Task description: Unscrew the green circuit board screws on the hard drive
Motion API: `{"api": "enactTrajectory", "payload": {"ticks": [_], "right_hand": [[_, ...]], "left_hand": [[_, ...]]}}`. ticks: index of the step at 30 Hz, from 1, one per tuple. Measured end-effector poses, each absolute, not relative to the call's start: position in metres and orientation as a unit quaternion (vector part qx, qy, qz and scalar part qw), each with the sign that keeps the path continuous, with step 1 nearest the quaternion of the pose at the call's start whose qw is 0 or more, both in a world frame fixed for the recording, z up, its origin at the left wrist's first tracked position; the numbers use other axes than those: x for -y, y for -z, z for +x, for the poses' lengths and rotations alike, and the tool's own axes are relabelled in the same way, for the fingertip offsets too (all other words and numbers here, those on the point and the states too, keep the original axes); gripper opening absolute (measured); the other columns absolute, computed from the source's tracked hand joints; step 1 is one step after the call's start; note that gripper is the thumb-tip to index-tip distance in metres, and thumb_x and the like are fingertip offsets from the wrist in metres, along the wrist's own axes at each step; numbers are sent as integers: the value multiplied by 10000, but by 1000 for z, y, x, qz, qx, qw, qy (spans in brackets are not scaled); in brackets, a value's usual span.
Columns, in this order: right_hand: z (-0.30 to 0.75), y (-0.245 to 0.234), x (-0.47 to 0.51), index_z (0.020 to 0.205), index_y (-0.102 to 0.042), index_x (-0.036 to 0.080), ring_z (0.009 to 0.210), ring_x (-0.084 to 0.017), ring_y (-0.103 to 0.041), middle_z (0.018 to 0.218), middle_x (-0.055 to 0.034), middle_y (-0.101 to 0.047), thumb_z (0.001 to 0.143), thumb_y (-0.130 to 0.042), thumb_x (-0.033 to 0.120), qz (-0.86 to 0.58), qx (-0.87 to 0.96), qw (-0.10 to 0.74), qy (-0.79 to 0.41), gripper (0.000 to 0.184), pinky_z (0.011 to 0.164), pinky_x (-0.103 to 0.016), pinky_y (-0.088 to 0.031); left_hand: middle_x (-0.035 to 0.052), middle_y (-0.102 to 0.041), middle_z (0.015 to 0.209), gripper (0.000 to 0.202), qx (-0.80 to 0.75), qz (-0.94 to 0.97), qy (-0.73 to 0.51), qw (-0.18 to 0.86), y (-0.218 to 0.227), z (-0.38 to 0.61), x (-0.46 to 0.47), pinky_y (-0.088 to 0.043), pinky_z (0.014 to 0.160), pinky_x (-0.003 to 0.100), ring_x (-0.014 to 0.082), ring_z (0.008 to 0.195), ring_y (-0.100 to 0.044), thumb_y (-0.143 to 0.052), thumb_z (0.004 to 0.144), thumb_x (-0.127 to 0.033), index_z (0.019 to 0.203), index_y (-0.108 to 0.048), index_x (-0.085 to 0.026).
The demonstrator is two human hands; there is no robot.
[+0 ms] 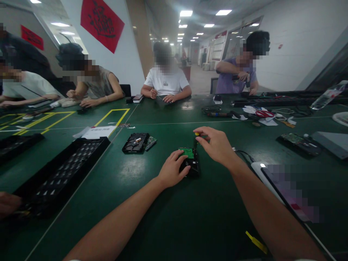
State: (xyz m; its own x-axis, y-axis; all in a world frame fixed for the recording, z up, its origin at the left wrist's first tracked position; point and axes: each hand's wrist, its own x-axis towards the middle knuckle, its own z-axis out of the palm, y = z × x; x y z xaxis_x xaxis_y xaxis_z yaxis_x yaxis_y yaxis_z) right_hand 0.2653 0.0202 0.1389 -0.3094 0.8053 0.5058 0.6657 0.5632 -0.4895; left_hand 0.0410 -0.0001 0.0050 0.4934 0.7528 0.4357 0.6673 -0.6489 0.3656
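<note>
A black hard drive (192, 166) with a green circuit board (187, 152) on top lies on the green table in front of me. My left hand (172, 169) is closed over its left side, pressing it down. My right hand (214, 144) is pinched round a small screwdriver (196, 139) with a yellow top, held upright over the drive's far right corner.
A second opened drive (135, 142) with a loose board (150, 143) lies to the left. A long black tray (62, 173) sits at left, a tablet (285, 188) at right. More drives (299, 142), cables and scissors (263, 113) lie farther right. Several people sit along the far edge.
</note>
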Motion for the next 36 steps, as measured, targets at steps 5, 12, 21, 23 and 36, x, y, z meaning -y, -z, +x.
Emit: {"api": "enactTrajectory", "payload": {"ticks": [5, 12, 21, 23, 36], "right_hand": [[264, -138, -19, 1105, -702, 236, 977, -239, -697, 1111, -72, -740, 937, -661, 215, -472, 797, 371, -68, 175, 848, -375, -548], [263, -140, -17, 980, -676, 224, 858, -218, -664, 968, -57, -715, 922, -722, 319, -491, 792, 361, -37, 120, 764, -346, -507], [264, -144, -16, 1108, -711, 257, 984, -230, -721, 1104, -32, -782, 952, -644, 217, -460, 812, 348, -94, 175, 833, -356, -534], [264, -143, -16, 1123, -713, 260, 1010, -235, -727, 1123, -32, -783, 955, -633, 211, -459, 810, 349, -104, 193, 850, -364, -544], [268, -137, -22, 1177, -662, 246, 1051, -228, -732, 1154, -55, -762, 939, -600, 153, -458, 792, 377, -144, 263, 921, -384, -571]], "left_hand": [[137, -525, 1498, 474, -410, 862, -290, 74, -4, 41, -1, -426, 1192, 582, 336, 1442, -449, -592, 985, -459, 1400, -586, -231], [143, -524, 1492, 479, -409, 863, -287, 75, -6, 41, 0, -418, 1203, 564, 331, 1443, -446, -586, 987, -465, 1396, -586, -215], [149, -524, 1492, 480, -413, 862, -284, 74, -6, 41, 0, -415, 1203, 573, 336, 1445, -442, -589, 987, -460, 1398, -582, -213], [151, -527, 1488, 480, -414, 862, -284, 74, -6, 41, 1, -415, 1206, 564, 334, 1445, -443, -587, 988, -462, 1395, -585, -208], [146, -522, 1496, 475, -412, 862, -287, 77, -6, 41, 1, -422, 1202, 563, 331, 1444, -445, -579, 993, -463, 1396, -585, -212]]}}
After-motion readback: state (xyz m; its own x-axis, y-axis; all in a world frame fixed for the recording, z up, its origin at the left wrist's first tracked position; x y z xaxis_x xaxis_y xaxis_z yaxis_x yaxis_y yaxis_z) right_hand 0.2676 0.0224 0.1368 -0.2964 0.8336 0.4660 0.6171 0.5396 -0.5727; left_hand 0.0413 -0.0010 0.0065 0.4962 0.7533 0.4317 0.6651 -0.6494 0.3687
